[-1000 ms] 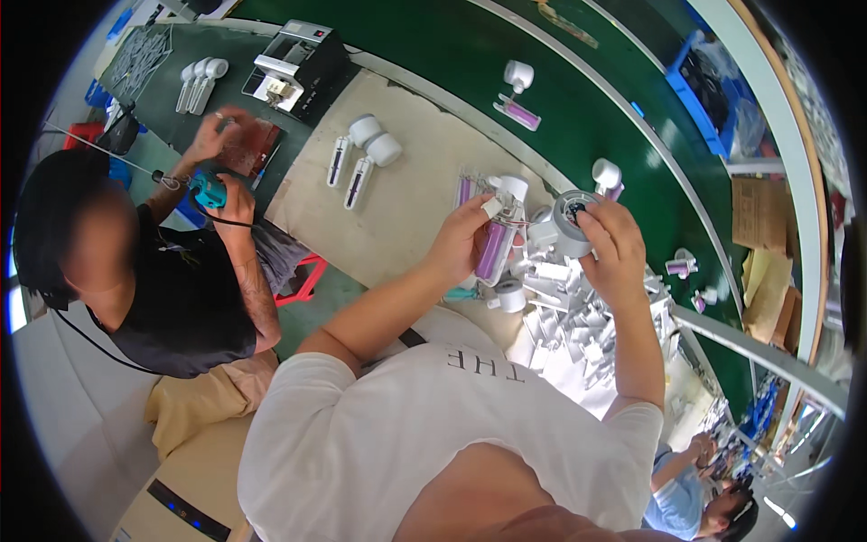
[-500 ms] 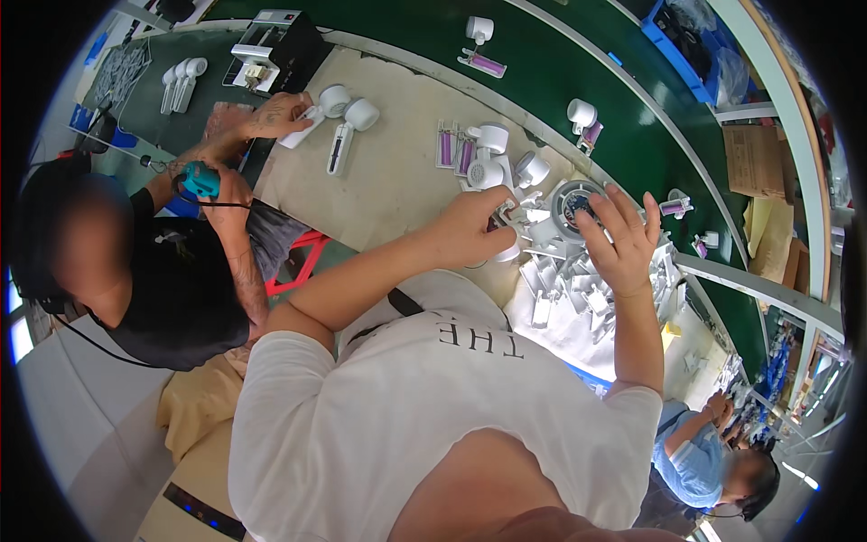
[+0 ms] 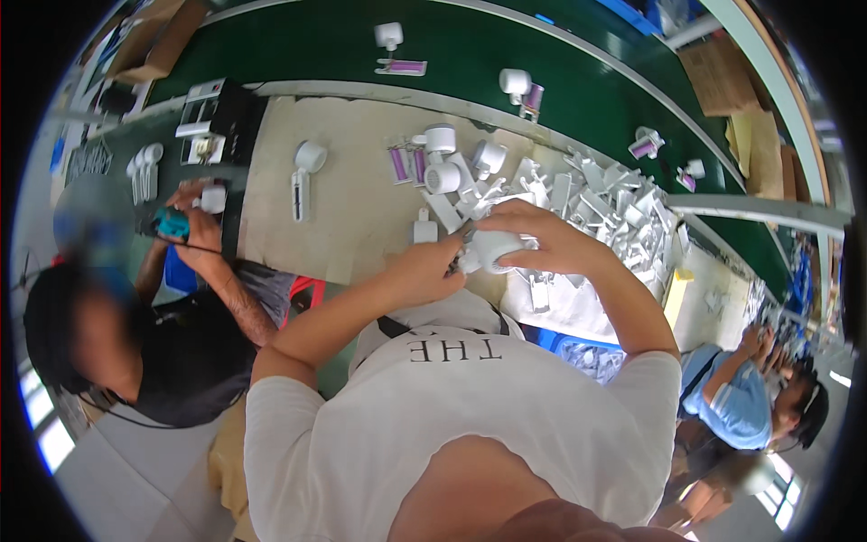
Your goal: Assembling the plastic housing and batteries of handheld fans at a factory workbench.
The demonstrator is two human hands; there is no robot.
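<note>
Close in front of me is a white round-headed handheld device, its head held from above and the side by my right hand. My left hand is closed at the device's narrow neck; its fingertips partly hide a small dark part there. Just beyond my hands stand several similar white devices, with purple battery cells beside them. A heap of loose white plastic handle shells spreads to the right, and one flat white shell lies by my left hand.
At the left a co-worker holds a teal power screwdriver near a white device. A black-and-silver machine stands behind. More units ride on the green conveyor. A blue bin sits under the table edge; another person works at far right.
My right hand, spread over a round grey dish before, is now closed on the device head, nearer my body. The view has shifted. The co-worker has drawn one device back toward the screwdriver.
</note>
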